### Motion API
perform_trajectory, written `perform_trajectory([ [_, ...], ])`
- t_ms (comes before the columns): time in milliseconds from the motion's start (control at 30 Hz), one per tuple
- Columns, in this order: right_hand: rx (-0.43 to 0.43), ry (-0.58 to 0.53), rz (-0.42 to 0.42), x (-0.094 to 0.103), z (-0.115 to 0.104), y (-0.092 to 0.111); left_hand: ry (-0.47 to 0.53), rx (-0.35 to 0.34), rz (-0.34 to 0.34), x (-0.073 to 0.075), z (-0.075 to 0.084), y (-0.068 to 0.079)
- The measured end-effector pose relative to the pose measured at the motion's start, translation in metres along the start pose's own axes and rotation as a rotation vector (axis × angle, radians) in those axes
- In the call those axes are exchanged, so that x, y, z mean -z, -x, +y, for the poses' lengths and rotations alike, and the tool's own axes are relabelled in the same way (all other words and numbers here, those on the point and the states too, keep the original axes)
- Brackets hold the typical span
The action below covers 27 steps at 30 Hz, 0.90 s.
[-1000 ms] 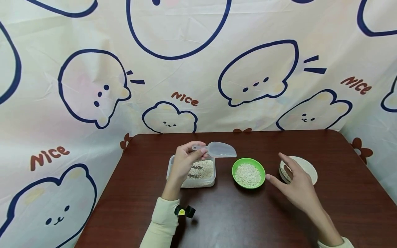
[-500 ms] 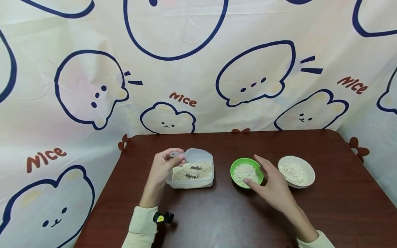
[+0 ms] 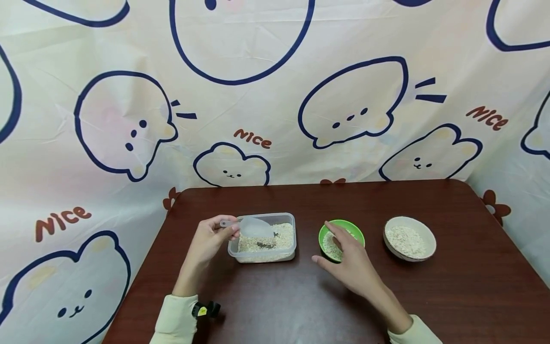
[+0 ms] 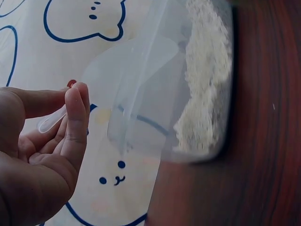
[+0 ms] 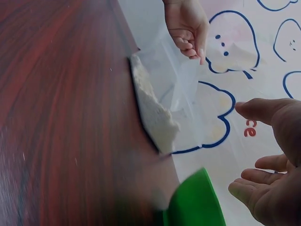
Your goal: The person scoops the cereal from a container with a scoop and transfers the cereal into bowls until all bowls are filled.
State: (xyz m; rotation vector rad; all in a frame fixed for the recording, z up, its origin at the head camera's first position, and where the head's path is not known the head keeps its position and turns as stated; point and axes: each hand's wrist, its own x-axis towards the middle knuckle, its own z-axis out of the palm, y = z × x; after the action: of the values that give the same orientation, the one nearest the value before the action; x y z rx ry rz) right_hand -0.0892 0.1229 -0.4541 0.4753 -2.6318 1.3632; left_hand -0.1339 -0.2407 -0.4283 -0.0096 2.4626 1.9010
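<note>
My left hand (image 3: 205,242) pinches a translucent plastic scoop (image 3: 258,228) by its short handle. The scoop's blade overlaps the clear plastic container (image 3: 264,259), which holds pale, oat-like flakes (image 3: 283,234) with a dark patch among them. From the left wrist view, thumb and fingertips meet at the handle of the scoop (image 4: 124,63), its blade beside the container wall. My right hand (image 3: 353,262) hovers with fingers spread, partly covering a green bowl (image 3: 360,235) of similar flakes. In the right wrist view, nothing lies between its fingers, and the green bowl (image 5: 197,202) is below.
A white bowl (image 3: 392,248) of pale flakes stands right of the green bowl. All the containers rest on a dark brown wooden table (image 3: 275,306). Behind it hangs a cartoon-printed cloth (image 3: 283,110). A small black device (image 3: 206,310) is strapped at my left wrist.
My left hand has carried the scoop left and down over the clear container. My right hand has moved left from near the white bowl to over the green bowl.
</note>
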Motion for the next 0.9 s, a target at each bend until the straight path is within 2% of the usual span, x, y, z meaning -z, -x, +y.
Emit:
perform_trajectory([
  [167,0.004,0.024,-0.034,-0.013,-0.007,-0.001,-0.100,0.031,-0.020,0.012,0.000,0.004],
  [400,-0.015,-0.057,-0.101,-0.031,-0.013,-0.006,-0.206,0.018,-0.056,0.024,0.002,0.005],
  [700,-0.057,-0.119,-0.140,-0.046,-0.014,-0.011,-0.250,0.014,-0.092,0.034,0.010,0.003],
  [900,-0.080,-0.155,-0.165,-0.054,-0.014,-0.016,-0.286,0.022,-0.126,0.032,0.014,0.000],
])
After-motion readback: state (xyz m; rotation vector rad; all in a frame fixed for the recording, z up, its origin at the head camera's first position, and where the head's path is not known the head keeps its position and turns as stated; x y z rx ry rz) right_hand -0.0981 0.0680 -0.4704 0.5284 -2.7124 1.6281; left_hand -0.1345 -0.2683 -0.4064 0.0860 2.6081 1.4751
